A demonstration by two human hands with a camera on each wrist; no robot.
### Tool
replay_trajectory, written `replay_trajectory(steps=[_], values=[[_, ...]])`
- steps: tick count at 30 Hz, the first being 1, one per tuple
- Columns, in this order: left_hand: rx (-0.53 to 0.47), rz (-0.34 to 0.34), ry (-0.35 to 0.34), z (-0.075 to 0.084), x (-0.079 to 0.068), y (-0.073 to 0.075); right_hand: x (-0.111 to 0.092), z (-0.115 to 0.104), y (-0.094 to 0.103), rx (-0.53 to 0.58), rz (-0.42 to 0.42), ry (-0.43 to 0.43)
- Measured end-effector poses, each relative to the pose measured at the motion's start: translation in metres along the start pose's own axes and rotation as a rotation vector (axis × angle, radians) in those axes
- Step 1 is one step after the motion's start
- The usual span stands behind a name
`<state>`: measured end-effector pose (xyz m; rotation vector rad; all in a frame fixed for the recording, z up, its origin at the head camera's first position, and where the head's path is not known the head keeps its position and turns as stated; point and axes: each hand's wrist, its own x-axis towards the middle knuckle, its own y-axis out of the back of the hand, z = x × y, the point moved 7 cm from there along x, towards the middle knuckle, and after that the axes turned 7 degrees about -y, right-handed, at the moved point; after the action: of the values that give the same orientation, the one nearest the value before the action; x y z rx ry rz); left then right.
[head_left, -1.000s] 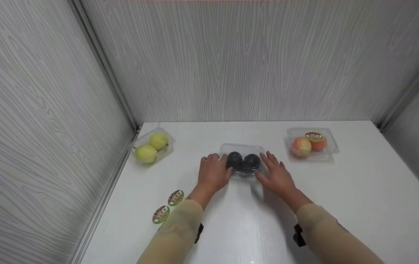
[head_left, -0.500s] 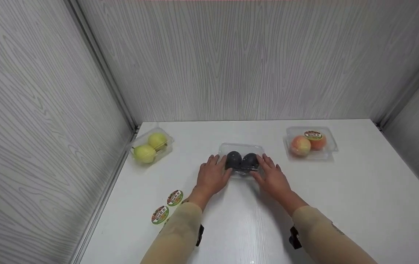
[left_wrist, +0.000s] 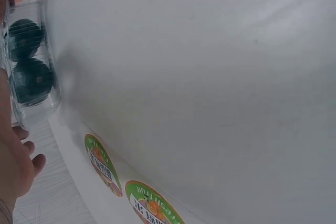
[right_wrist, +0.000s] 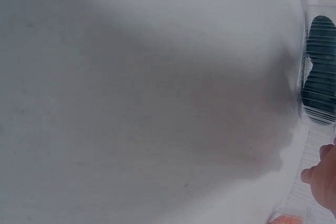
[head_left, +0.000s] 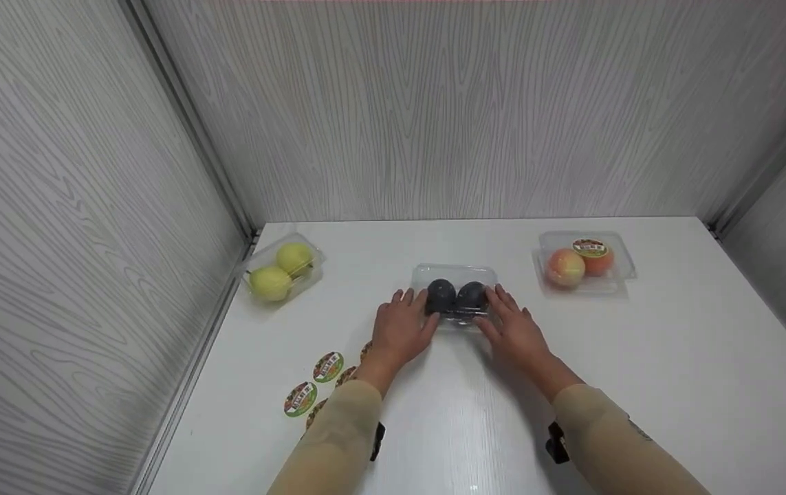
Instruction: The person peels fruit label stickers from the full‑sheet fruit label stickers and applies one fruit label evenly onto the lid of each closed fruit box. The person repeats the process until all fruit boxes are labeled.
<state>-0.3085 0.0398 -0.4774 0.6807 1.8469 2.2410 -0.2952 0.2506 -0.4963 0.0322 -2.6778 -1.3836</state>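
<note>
A clear plastic clamshell box (head_left: 458,272) with two dark, rounded fruits (head_left: 441,295) inside lies mid-table in the head view, its lid seemingly down. My left hand (head_left: 399,330) touches its left end, thumb at the near corner and forefinger along the side; the other fingers reach forward past it. On the opposite end, my right hand (head_left: 518,338) has its fingertips over the right edge and its thumb at the near side. In the left wrist view the box (left_wrist: 52,85) sits at the left edge; the right wrist view shows only part of the dark fruits (right_wrist: 320,82).
Back left, a clear box with two yellow-green pears (head_left: 271,283) leans near the side wall. Back right stands a box with two peach-coloured fruits (head_left: 564,267) and a round label (head_left: 590,248) on its lid. Several round fruit stickers (head_left: 329,367) lie by the left forearm.
My right hand has shifted slightly left, its fingers now over the box's right edge. The left hand stays at its end. More stickers show beside the left forearm.
</note>
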Motion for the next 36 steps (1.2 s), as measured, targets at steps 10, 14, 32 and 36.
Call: replay_trajectory(steps=[10,14,32,36], values=[[0.029,0.034,-0.027,0.003,0.001,0.002,0.002,0.005,0.002,0.005,-0.007,0.005],[0.023,0.039,-0.023,0.004,0.002,0.001,0.003,0.005,0.002,-0.001,-0.008,0.017],[0.038,0.097,-0.008,0.015,-0.005,0.002,-0.004,0.009,0.004,0.02,-0.011,0.028],[0.028,0.078,0.013,0.015,-0.004,0.0,-0.003,0.01,0.004,0.023,-0.01,0.029]])
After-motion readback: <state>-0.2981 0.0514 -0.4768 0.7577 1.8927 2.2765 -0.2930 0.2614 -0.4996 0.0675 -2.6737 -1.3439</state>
